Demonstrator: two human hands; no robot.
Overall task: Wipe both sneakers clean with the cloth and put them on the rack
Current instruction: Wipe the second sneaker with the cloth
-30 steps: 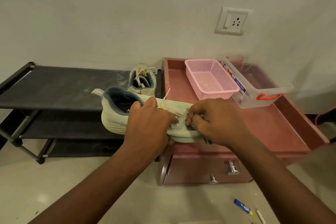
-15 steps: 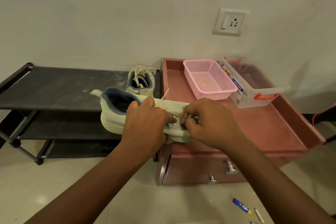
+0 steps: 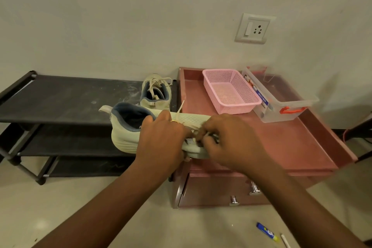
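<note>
Pale-green mesh, blue-lined collar: the held sneaker [image 3: 124, 137] sits mid-frame, on its side-ish, heel pointing to frame left and toe to frame right, up in the air over the gap btw the rack [image 3: 60, 98] and the cabinet [image 3: 281, 143]. The left hand [image 3: 161, 141] wraps its midsection from the near side, fingers curled over the top by the tongue, thumb underneath; a gold ring [image 3: 174, 121] shows on one finger. The right hand [image 3: 231, 141] is just beside it, toward frame right, fingers curled down onto the sneaker's front near the laces. What's under those fingertips is hidden, so can't tell if it's lace or cloth. One loose lace [image 3: 181, 107] sticks up btw the two hands.

Behind, slightly upper left of the hands, the second sneaker [image 3: 156, 94] stands upright on the rack's top shelf, at its right end next to the cabinet, toe toward the wall. On the reddish cabinet top, upper right: a pink basket [image 3: 235, 107] w/ a clear box [image 3: 285, 115] just beside it, orange latch. Wall socket [image 3: 254, 28] above. Lower right, a blue tube [image 3: 266, 231] lies on the floor [image 3: 60, 203].
</note>
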